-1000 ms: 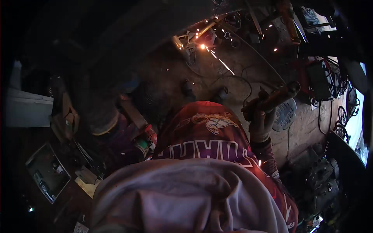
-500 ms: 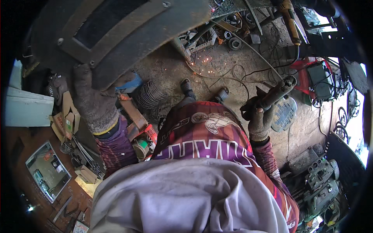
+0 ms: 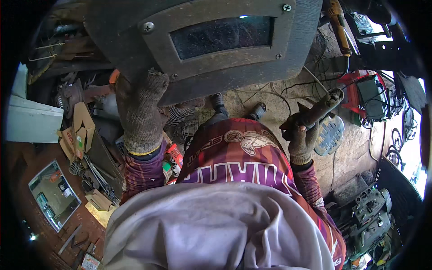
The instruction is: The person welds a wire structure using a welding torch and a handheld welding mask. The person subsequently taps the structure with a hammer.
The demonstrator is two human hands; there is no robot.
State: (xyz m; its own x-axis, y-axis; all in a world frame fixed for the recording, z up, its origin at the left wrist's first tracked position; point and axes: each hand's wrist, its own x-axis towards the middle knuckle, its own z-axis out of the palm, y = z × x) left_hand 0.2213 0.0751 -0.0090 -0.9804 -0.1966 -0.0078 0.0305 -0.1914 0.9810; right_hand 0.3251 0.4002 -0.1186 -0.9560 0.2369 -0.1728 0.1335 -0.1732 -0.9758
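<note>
I watch my gloved left hand (image 3: 140, 112) grip the dark rectangular welding mask (image 3: 211, 40) at its lower edge; my right hand (image 3: 300, 137) closes around the electrode holder (image 3: 320, 108) above dirt floor (image 3: 360, 148).

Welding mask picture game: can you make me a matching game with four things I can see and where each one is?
Things:
1. welding mask
2. electrode holder
3. mirror
4. red welding machine

Places:
A. lying flat at the lower left
B. gripped in the gloved right hand
C. on the ground at the upper right, past the right hand
D. held up by the gloved left hand, filling the top of the view

Pairs: 1-D, 2-B, 3-A, 4-C
</note>
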